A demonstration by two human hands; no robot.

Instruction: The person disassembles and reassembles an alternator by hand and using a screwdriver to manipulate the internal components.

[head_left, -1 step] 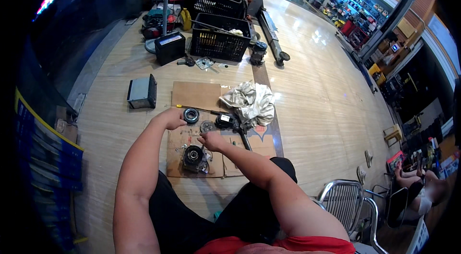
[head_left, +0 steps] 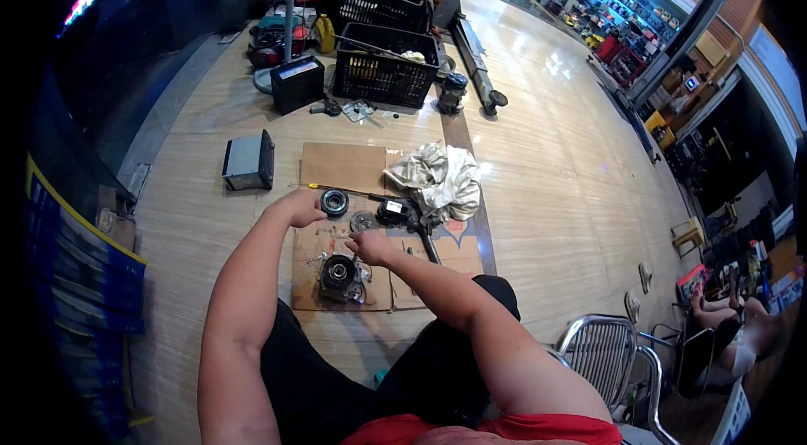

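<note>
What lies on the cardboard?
A black ring at the left hand, a disc at the right hand, a round-topped machine part, a thin rod, a black tool and part of a white cloth. What the cloth covers cannot be seen.

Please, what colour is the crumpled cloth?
The crumpled cloth is off-white, shown best in the head view.

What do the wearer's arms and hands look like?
Left hand and right hand: no gloves or visible rings. Both arms show no sleeves, watch, cables or clear markings. Red top at the lower edge; its cut can't be told.
</note>
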